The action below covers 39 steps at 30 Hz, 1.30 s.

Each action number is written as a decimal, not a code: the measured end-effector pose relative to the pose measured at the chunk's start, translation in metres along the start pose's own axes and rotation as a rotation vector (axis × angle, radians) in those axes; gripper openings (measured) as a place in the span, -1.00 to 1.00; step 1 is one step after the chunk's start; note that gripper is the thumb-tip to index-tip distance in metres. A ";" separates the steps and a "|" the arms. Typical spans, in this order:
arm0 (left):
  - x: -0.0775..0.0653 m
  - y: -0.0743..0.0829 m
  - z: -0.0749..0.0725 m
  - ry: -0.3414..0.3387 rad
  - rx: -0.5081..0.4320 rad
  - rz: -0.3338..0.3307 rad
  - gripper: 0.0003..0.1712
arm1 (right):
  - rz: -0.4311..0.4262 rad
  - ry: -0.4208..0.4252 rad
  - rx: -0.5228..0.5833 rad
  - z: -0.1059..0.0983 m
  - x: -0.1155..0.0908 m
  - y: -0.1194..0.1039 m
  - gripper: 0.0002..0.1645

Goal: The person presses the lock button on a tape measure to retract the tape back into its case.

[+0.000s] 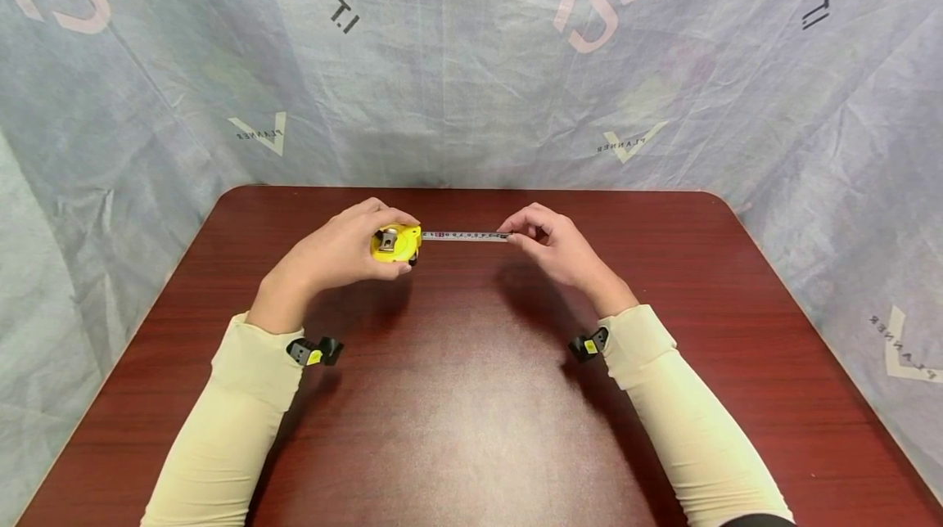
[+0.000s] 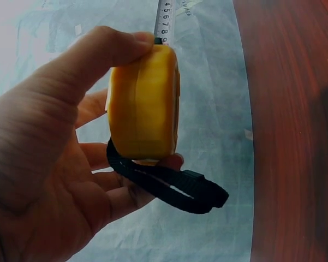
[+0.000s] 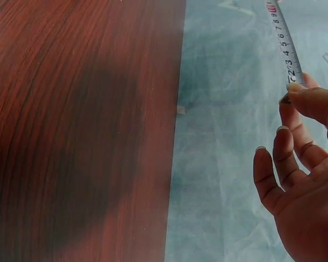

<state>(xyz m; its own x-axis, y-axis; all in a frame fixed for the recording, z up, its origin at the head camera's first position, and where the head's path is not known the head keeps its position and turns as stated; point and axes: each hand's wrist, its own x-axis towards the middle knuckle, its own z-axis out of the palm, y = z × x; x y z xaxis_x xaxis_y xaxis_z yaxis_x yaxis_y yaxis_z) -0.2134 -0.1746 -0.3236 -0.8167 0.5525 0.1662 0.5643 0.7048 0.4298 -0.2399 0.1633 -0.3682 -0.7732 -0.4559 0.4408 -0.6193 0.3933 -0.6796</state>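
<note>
A yellow tape measure (image 1: 399, 244) is gripped in my left hand (image 1: 335, 247), held above the table. In the left wrist view the thumb lies on the top of its yellow case (image 2: 143, 103), and a black wrist strap (image 2: 174, 188) hangs from the case. The metal blade (image 1: 464, 236) is drawn out straight between the two hands, its numbers showing. My right hand (image 1: 563, 249) pinches the blade's end between thumb and forefinger. In the right wrist view the other fingers (image 3: 266, 174) of that hand are loosely bent, away from the blade (image 3: 284, 46).
Beneath both hands lies a dark red wooden table (image 1: 471, 396) with rounded far corners. A grey-white printed sheet (image 1: 412, 85) hangs behind it and along both sides. Each wrist carries a small black camera mount (image 1: 315, 351).
</note>
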 end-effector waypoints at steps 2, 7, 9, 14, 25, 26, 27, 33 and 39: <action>0.000 0.001 0.000 -0.002 -0.003 -0.001 -0.38 | -0.003 0.002 -0.001 0.001 0.000 0.005 -0.81; 0.001 0.002 0.003 -0.009 -0.002 -0.007 -0.37 | -0.015 0.001 0.014 0.003 0.001 0.006 -0.80; 0.002 0.003 0.004 -0.008 0.000 -0.005 -0.37 | -0.019 -0.004 0.021 0.003 0.001 0.005 -0.80; 0.004 0.005 0.004 -0.002 -0.003 0.006 -0.37 | -0.025 -0.016 0.024 0.004 0.002 0.002 -0.81; 0.007 0.008 0.005 0.013 -0.003 0.015 -0.37 | -0.037 -0.022 0.033 0.013 0.007 -0.002 -0.83; 0.007 0.008 0.005 0.014 -0.003 0.018 -0.37 | -0.036 -0.022 0.032 0.014 0.007 -0.003 -0.83; 0.007 0.008 0.005 0.015 -0.003 0.020 -0.37 | -0.035 -0.023 0.033 0.014 0.008 -0.003 -0.83; 0.009 0.011 0.006 0.012 -0.001 0.024 -0.37 | -0.032 -0.028 0.030 0.018 0.010 -0.008 -0.83; 0.012 0.016 0.006 0.015 -0.010 0.029 -0.38 | -0.038 -0.029 0.057 0.023 0.012 -0.012 -0.85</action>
<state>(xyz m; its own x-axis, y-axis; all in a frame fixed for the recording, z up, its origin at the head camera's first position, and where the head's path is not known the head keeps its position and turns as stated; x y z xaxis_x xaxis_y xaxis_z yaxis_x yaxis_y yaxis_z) -0.2133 -0.1543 -0.3202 -0.8018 0.5660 0.1915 0.5865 0.6840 0.4338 -0.2392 0.1348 -0.3683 -0.7443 -0.4931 0.4504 -0.6389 0.3293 -0.6953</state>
